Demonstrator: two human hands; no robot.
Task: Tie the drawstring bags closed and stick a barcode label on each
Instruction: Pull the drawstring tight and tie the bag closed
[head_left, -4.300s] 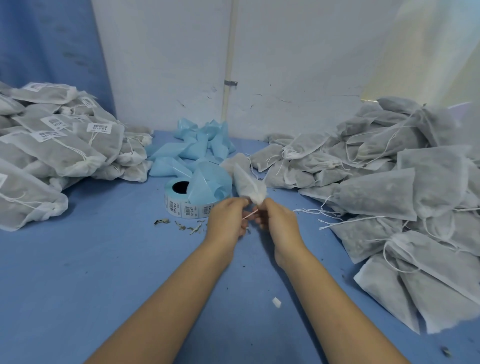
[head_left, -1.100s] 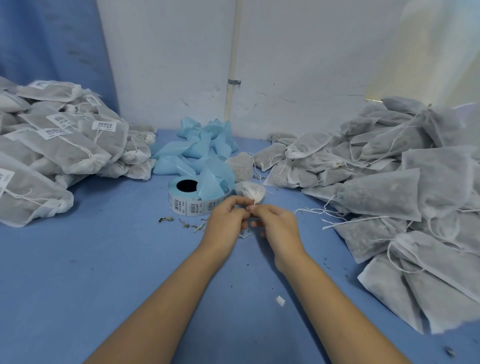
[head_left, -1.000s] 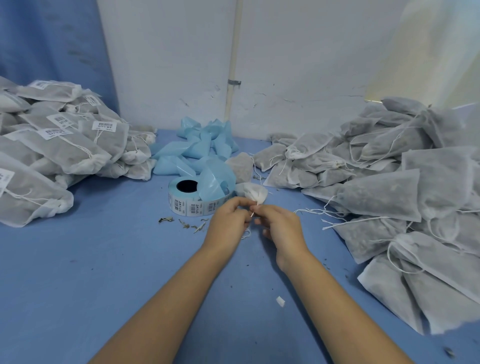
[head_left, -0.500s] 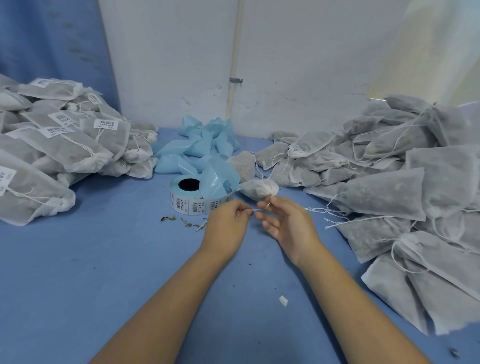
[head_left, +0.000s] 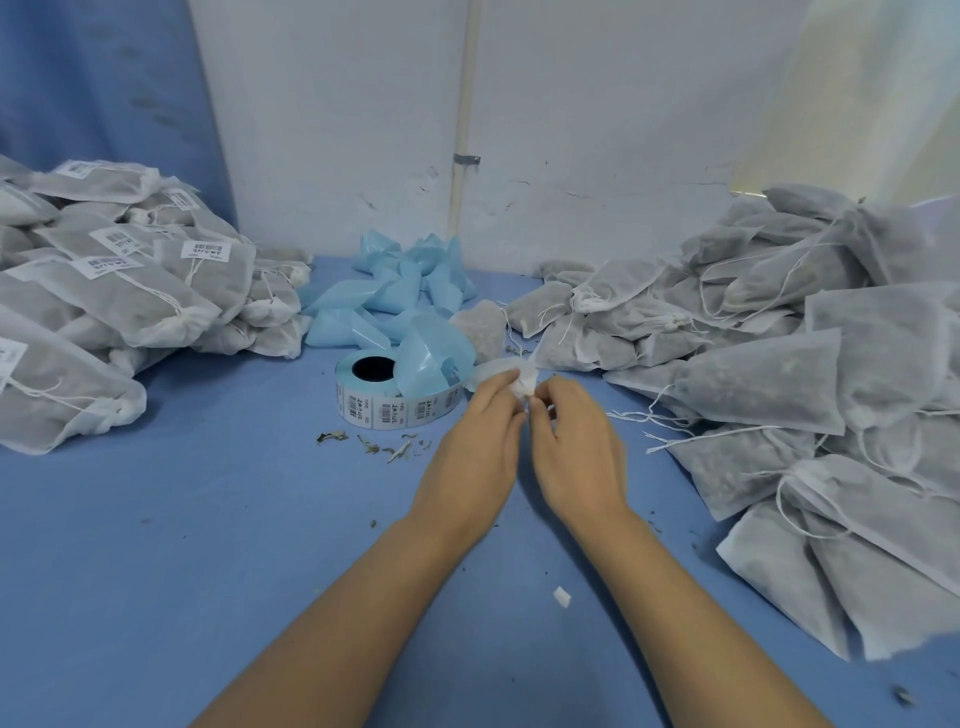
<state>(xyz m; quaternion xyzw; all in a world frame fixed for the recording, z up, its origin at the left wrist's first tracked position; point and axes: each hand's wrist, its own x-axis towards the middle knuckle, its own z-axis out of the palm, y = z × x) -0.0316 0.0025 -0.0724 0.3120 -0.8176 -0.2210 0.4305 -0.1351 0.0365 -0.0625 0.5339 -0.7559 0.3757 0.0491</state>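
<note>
Step (judged): grey nonwoven drawstring bag (head_left: 522, 376) is being knotted shut.
Hands: neck is pinched by left hand (head_left: 470, 441), right hand (head_left: 576, 441).
Next: label is needed from blue-backed barcode-label roll (head_left: 384, 408).

one held bag (head_left: 523, 376), one label roll (head_left: 387, 408), one labelled bag heap (head_left: 150, 306), one unlabelled bag heap (head_left: 769, 374)

My left hand (head_left: 470, 452) and right hand (head_left: 576, 452) were bare. My left forearm (head_left: 337, 613) and right forearm (head_left: 691, 613) were bare too, uncovered down to the view's lower edge.
</note>
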